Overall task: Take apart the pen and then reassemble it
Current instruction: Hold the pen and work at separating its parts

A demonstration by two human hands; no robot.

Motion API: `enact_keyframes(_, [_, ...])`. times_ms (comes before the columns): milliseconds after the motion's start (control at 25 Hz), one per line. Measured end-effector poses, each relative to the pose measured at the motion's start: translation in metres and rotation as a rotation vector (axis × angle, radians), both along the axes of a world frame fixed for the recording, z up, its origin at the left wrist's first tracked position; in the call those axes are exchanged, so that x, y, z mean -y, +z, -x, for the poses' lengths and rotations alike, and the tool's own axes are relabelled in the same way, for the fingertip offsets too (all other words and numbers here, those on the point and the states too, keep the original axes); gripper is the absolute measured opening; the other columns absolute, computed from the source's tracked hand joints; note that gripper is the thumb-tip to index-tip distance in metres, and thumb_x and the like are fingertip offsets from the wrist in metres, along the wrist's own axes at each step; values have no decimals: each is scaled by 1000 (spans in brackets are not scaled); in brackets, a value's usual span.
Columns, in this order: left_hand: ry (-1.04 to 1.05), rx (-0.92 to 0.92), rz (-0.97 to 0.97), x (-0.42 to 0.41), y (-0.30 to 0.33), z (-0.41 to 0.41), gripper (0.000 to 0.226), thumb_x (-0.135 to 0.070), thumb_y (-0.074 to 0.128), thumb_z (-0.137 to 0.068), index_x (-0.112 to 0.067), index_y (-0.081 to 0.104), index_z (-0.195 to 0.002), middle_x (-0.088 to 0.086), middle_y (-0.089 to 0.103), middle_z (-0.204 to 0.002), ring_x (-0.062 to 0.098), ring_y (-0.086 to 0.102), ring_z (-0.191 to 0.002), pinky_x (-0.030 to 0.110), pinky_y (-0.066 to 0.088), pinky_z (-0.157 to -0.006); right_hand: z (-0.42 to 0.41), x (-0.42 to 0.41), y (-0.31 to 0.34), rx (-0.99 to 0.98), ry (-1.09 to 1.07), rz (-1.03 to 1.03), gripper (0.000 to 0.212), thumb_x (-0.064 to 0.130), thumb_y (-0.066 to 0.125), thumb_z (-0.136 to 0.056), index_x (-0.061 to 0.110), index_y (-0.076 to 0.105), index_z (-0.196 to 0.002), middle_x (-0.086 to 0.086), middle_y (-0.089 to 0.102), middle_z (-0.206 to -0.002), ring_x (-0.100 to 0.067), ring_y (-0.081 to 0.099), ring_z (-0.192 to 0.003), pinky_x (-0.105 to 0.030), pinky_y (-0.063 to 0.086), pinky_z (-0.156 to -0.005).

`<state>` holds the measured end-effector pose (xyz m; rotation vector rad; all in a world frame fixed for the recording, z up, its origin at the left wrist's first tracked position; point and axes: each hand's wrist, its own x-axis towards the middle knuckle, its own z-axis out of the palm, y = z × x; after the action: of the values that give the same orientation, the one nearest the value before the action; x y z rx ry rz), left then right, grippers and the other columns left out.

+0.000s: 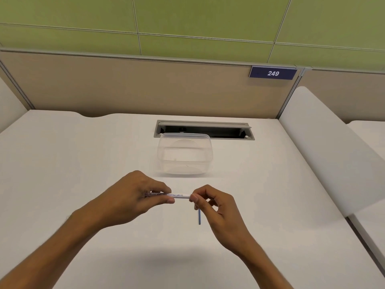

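Observation:
A white pen barrel (179,196) with blue printed lettering lies level above the desk, pointing left to right. My left hand (133,197) grips its left part between thumb and fingers. My right hand (210,203) pinches the barrel's right end with thumb and forefinger. A thin blue refill tube (199,216) hangs straight down from under my right hand's fingers; its upper end is hidden by them. Whether the refill is joined to the barrel I cannot tell.
A clear plastic container (185,156) stands on the white desk (83,163) just beyond my hands. Behind it is an open cable slot (204,130). Beige partitions bound the back, a white divider (325,147) the right side.

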<state>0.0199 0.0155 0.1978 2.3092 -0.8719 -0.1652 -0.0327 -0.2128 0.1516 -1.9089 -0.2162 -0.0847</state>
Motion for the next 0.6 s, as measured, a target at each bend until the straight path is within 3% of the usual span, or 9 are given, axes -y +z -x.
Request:
enact_keyframes(160, [7,-11,11,-2,2,-1,19,-49,61,-87,-33,69,-84,-3,47,-52,12,39,-45,23,29,-46,-2,0,-1,6,-13,-11,13,34,63,-94,28,70,-85,17,70,-81,-12,68,-84,-33,50,-72])
enact_keyframes(280, [23,64,-21,-2,1,1,24,-53,59,-87,-31,70,-85,-7,51,-54,10,40,-48,23,30,-46,-1,-4,1,-27,-60,-46,22,48,59,-89,33,70,-77,13,71,-77,-8,68,-80,-29,48,-72])
enact_keyframes(360, [37,111,-59,-1,1,3,31,-57,54,-86,-31,71,-89,-8,63,-61,11,47,-52,29,41,-50,-1,-6,0,-56,-86,-76,34,56,52,-89,36,66,-66,7,71,-73,-9,68,-78,-23,47,-71])
enact_keyframes(520, [46,166,-75,-1,-1,6,34,-58,52,-86,-31,72,-91,-13,70,-70,8,49,-57,31,45,-52,-2,-7,-3,-108,-70,-137,40,47,55,-95,35,65,-58,-9,69,-71,-23,63,-72,-20,44,-67])
enact_keyframes(600, [46,174,-72,0,-2,6,29,-54,54,-87,-31,71,-89,-13,66,-66,8,45,-55,30,41,-51,-2,-6,-2,-117,-47,-154,36,42,57,-96,32,68,-62,-10,69,-70,-16,59,-65,-19,42,-65])
